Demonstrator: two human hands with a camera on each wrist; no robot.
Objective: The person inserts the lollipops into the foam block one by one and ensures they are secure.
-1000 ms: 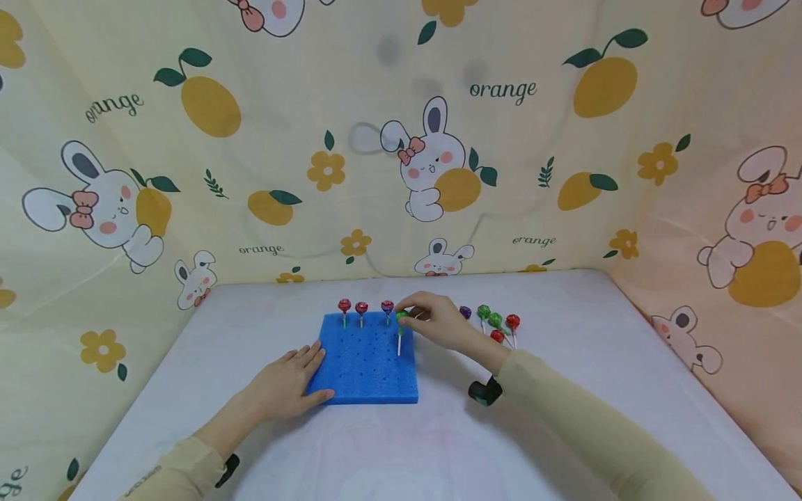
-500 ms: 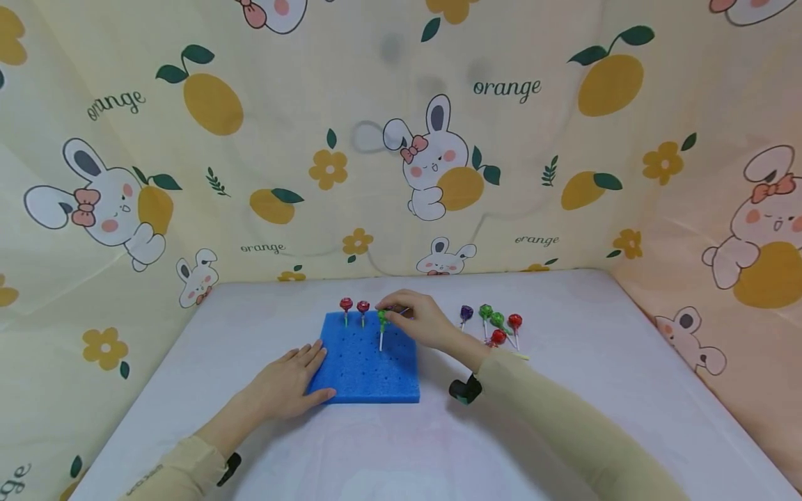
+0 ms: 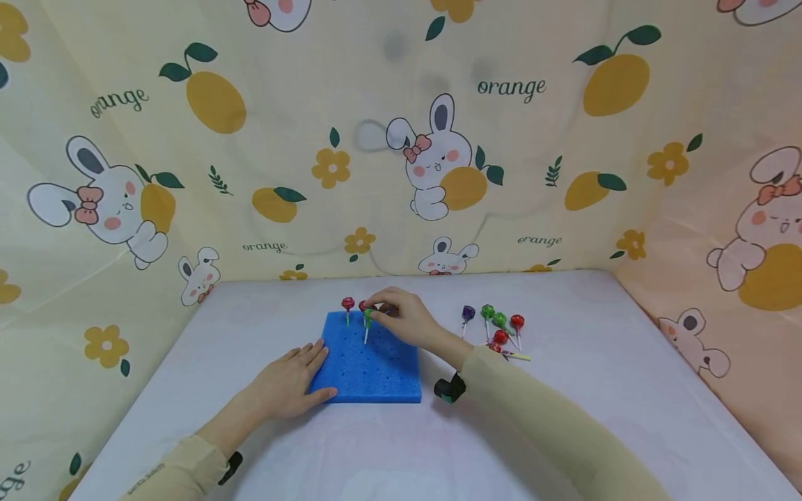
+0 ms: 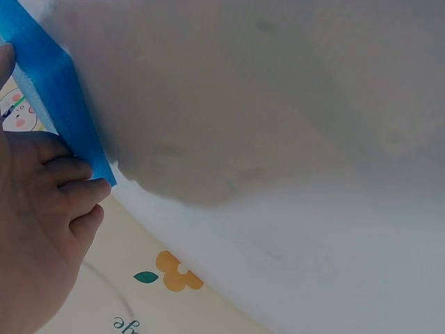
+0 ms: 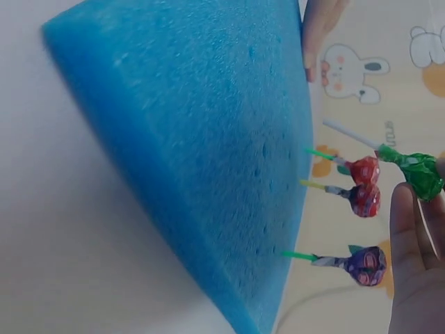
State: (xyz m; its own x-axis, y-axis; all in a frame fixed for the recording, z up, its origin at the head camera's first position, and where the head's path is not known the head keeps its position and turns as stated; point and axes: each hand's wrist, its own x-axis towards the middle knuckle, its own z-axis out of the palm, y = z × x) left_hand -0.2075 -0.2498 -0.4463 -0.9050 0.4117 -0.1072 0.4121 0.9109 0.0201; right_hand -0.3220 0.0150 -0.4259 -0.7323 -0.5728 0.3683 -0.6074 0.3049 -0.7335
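A blue foam board [image 3: 370, 372] dotted with small holes lies on the table. My left hand [image 3: 288, 384] rests flat along its left edge, fingers straight, and in the left wrist view the hand [image 4: 52, 202] touches the foam's side. Between thumb and fingers my right hand [image 3: 404, 316] pinches a green-wrapped lollipop [image 5: 418, 174] by its head. Its white stick points down over the board's back part, apart from the foam. Three lollipops stand upright in the back row: a red one [image 3: 347, 304], another red one [image 5: 365, 200] and a purple-blue one [image 5: 367, 266], which the right hand hides in the head view.
Right of the board lies a loose group of lollipops: a purple one [image 3: 468, 313], green ones [image 3: 488, 311] and red ones [image 3: 516, 321]. The white table [image 3: 376, 452] meets a patterned cloth backdrop [image 3: 301, 104] at the back and sides.
My right hand has carried the green lollipop leftward across the back of the board, from near the right corner toward the red ones. The left hand stays in place.
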